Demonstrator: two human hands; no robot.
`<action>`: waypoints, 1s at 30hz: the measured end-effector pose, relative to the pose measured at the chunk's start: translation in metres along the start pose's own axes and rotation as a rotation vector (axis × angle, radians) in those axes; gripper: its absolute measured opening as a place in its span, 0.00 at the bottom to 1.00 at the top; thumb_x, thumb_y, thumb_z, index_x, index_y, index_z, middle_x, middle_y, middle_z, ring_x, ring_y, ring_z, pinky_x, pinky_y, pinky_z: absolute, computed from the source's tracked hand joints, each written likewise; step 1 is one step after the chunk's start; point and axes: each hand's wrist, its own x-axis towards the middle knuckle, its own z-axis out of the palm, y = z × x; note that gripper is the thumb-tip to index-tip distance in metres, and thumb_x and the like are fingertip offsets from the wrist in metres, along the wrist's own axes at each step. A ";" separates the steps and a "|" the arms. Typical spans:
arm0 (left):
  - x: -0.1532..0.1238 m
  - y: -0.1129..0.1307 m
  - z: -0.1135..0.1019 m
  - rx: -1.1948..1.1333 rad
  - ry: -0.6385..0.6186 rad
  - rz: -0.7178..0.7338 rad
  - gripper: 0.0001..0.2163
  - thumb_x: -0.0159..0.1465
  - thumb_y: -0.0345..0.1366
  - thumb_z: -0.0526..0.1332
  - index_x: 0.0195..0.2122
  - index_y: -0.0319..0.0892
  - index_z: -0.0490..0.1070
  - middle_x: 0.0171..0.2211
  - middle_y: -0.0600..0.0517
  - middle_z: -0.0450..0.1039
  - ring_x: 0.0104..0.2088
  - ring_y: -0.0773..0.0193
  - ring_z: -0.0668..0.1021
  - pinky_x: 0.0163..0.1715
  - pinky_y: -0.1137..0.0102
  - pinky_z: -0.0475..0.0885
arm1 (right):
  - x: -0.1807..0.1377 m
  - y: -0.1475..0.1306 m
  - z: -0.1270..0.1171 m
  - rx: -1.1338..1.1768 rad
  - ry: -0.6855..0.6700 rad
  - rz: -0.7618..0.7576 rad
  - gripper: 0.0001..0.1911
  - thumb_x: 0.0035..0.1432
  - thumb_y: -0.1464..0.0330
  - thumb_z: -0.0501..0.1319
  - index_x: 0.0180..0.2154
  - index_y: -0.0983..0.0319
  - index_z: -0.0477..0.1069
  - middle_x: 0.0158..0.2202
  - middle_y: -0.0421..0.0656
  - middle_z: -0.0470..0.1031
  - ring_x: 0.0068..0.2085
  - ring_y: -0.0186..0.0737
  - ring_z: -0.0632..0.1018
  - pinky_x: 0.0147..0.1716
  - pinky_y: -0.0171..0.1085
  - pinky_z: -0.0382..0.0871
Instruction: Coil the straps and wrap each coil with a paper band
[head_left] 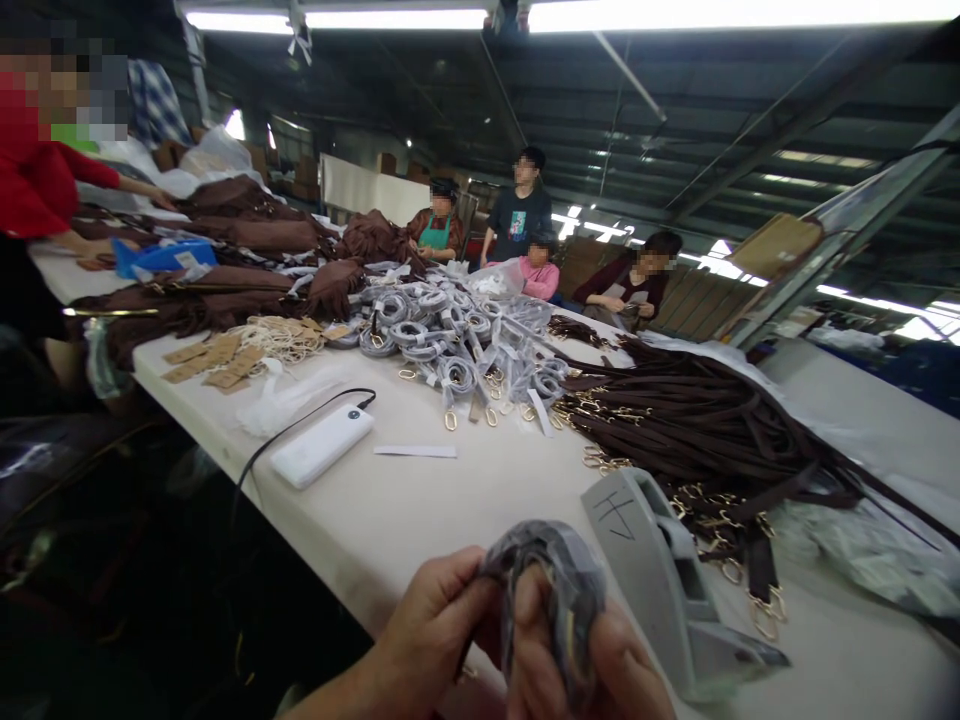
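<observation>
Both of my hands hold a coiled strap (559,548) wrapped in greyish see-through film, close in front of me at the table's near edge. My left hand (431,625) pinches the coil's left side between thumb and fingers. Fingers of my right hand (536,640) reach through the middle of the roll, with the thumb against its right side. A grey tape dispenser (637,560) with dark marker strokes stands just right of my hands. Beyond them lie a white paper strip (415,452) and a white power bank (322,445) with a black cable.
Wrapped strap coils (450,335) form a heap mid-table. Loose brown straps (697,410) with gold clasps spread to the right. Cardboard tags (217,360) with white strings and brown bags (255,240) lie left. One person (37,180) stands at far left; several others are across the table.
</observation>
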 end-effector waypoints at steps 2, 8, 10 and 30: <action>0.004 0.003 0.004 -0.055 -0.011 -0.017 0.16 0.64 0.49 0.61 0.31 0.38 0.71 0.21 0.54 0.72 0.19 0.70 0.72 0.25 0.75 0.68 | 0.010 0.002 0.001 0.014 0.011 -0.110 0.24 0.57 0.48 0.64 0.42 0.62 0.75 0.21 0.35 0.68 0.18 0.26 0.67 0.29 0.34 0.74; 0.011 -0.003 0.003 -0.029 -0.013 -0.040 0.19 0.62 0.51 0.62 0.33 0.37 0.73 0.25 0.52 0.73 0.25 0.69 0.75 0.28 0.75 0.70 | 0.027 0.012 -0.011 0.260 -0.122 -0.245 0.22 0.66 0.53 0.56 0.41 0.65 0.77 0.19 0.31 0.57 0.15 0.22 0.54 0.20 0.23 0.69; 0.015 -0.012 -0.004 0.012 0.022 -0.048 0.21 0.62 0.54 0.60 0.33 0.38 0.71 0.24 0.53 0.71 0.23 0.68 0.73 0.23 0.76 0.68 | 0.028 0.015 -0.015 0.382 -0.151 -0.212 0.22 0.67 0.55 0.56 0.41 0.66 0.77 0.19 0.30 0.54 0.14 0.20 0.50 0.18 0.21 0.67; 0.019 -0.021 -0.009 0.012 -0.067 -0.189 0.07 0.60 0.37 0.54 0.34 0.40 0.67 0.18 0.58 0.63 0.18 0.71 0.62 0.17 0.77 0.52 | 0.031 0.030 -0.023 -0.029 0.083 -0.387 0.19 0.59 0.52 0.64 0.31 0.62 0.75 0.16 0.34 0.61 0.13 0.27 0.59 0.14 0.31 0.69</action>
